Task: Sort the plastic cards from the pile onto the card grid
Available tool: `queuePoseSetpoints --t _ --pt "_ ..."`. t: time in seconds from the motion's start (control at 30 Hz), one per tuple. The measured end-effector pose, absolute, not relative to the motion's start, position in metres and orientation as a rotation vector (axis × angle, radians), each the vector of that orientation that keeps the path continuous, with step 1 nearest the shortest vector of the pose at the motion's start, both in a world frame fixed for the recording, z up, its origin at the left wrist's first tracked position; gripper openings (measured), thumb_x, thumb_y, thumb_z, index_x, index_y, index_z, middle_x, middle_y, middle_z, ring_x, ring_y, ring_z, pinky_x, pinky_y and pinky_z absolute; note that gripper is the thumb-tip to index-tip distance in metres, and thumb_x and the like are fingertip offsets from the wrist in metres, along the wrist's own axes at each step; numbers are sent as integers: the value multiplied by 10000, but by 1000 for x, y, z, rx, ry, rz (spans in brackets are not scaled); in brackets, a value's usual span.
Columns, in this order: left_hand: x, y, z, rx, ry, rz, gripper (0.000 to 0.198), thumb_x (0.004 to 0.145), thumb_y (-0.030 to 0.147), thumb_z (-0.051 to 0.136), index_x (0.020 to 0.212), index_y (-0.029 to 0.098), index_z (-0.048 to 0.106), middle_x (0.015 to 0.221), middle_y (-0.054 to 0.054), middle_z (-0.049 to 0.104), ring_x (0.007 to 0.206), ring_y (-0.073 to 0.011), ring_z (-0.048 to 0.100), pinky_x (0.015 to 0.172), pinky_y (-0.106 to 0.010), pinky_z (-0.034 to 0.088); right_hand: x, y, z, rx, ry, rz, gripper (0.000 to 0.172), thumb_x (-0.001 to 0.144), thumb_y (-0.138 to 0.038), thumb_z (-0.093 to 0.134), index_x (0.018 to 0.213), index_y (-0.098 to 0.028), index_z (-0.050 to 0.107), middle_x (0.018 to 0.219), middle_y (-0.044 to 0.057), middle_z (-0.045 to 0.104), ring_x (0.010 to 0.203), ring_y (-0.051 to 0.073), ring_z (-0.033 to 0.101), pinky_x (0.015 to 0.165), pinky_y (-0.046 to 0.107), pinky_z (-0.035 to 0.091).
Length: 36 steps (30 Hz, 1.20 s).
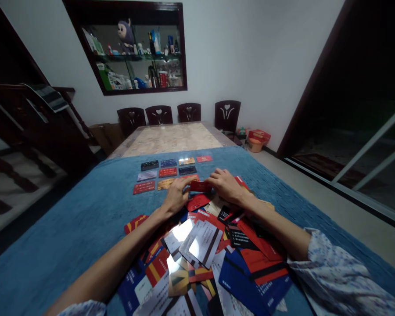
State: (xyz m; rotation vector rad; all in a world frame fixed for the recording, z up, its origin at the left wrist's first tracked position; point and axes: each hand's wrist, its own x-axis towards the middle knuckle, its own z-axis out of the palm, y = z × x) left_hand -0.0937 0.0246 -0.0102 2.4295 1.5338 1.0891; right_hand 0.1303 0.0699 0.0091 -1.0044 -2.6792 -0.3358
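A small red card (199,186) is held up on edge between my two hands, above the far side of a heap of cards. My left hand (177,194) pinches its left end with thumb and fingers. At the right end, the fingers of my right hand (224,183) are closed on the same card. Beyond my hands, cards lie flat in rows, among them a black card (149,165), a silver card (147,176) and a red card (144,188). Below my wrists the loose pile overlaps, with silver cards (206,243) on top and a blue card (238,278) lower right.
A blue cloth (95,219) covers the near part of the table, and bare marble tabletop (181,136) shows past it. Several dark chairs (228,115) stand at the far end. A wall shelf (141,57) holds bottles and a plush toy. An orange bucket (255,145) sits on the floor.
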Motion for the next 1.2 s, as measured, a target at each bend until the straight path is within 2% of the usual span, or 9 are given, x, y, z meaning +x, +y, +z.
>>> queuePoseSetpoints --t 0.13,0.3,0.5,0.8,0.93,1.07,1.2 --pt "-94 25 -9 2460 1582 1036 392 810 13 560 1100 225 716 1037 -47 741 936 -199 628 898 -364 500 127 72 9 -973 -2686 -317 236 946 -158 509 1099 -202 683 972 98 697 956 233 484 739 329 301" --pt "-92 23 -7 2506 1692 940 363 806 19 560 1067 210 726 983 -58 745 890 -210 626 857 -360 506 124 73 0 -989 -2565 -315 249 954 -188 528 1182 -188 628 1015 102 700 956 235 504 748 330 315" --pt "-88 23 0 2575 1770 799 344 821 36 530 1067 197 710 995 -76 737 913 -220 639 878 -366 501 125 71 -5 -974 -2581 -347 200 937 -174 537 1111 -175 633 1006 94 689 956 238 510 761 334 314" --pt "-84 20 3 2660 1821 473 357 811 78 534 1147 163 621 1031 -121 703 982 -258 631 874 -382 492 123 65 -7 -1100 -2601 -338 400 862 -216 629 1256 -203 560 1102 109 643 1022 254 510 796 331 331" --pt "-84 22 2 2675 1815 376 330 821 98 520 1141 149 581 1056 -137 696 971 -266 645 856 -375 492 123 61 -4 -1147 -2613 -328 434 868 -252 634 1291 -228 541 1099 105 629 1020 258 527 792 332 330" --pt "-84 25 0 2665 1798 369 373 809 101 517 1178 156 536 1012 -136 702 928 -270 664 807 -360 495 122 61 -4 -1180 -2623 -285 446 895 -258 608 1331 -234 517 1074 103 636 990 250 566 800 338 337" --pt "-84 28 -3 2603 1750 447 346 798 95 510 1138 156 518 937 -134 702 849 -274 672 719 -337 482 120 63 -8 -1203 -2614 -197 500 892 -218 609 1374 -246 480 1084 98 631 992 239 587 825 338 353"
